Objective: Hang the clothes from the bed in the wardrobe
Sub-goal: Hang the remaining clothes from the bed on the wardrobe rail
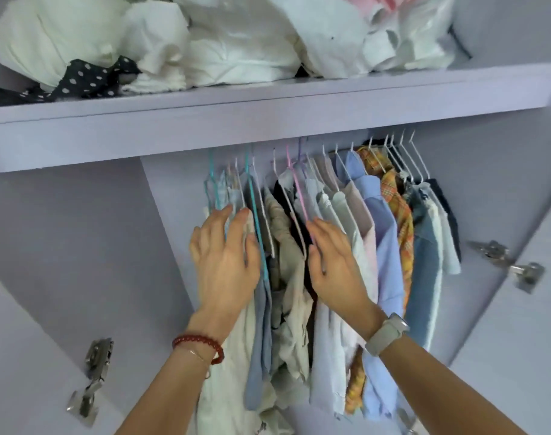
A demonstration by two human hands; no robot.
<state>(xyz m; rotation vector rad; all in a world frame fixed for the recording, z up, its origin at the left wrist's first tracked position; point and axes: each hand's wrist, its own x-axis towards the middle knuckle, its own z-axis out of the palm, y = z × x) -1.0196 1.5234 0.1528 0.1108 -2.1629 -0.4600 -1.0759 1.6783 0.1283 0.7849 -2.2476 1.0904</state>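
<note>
The wardrobe rail is hidden behind the deep front edge of the lilac shelf (267, 120) that crosses the upper frame, so only the thin wire hooks of the hangers show below it. The hanging clothes (377, 233) fill the centre of the frame, packed tightly; their hems run out of sight at the bottom edge, and the dark garments in the middle of the row are hard to tell apart.

The left hand (227, 255), centre-left, lies with straight fingers spread against the pale garments beside a teal hanger (255, 211), gripping nothing. The right hand (333, 259), centre, is likewise flat and open, its fingers laid on the light blue shirts next to a pink hanger (299, 196). A red bead bracelet (198, 342) circles the left wrist; a watch with a pale strap (387, 334) sits on the right.

Among the soft cottons hang an orange plaid shirt (399, 215) and blue denim further right. On the shelf, crumpled white fabric (205, 42) is heaped, cut off by the top edge, with a black polka-dot cloth (86, 80) at upper left. Metal hinges (506, 262) gleam on the doors.
</note>
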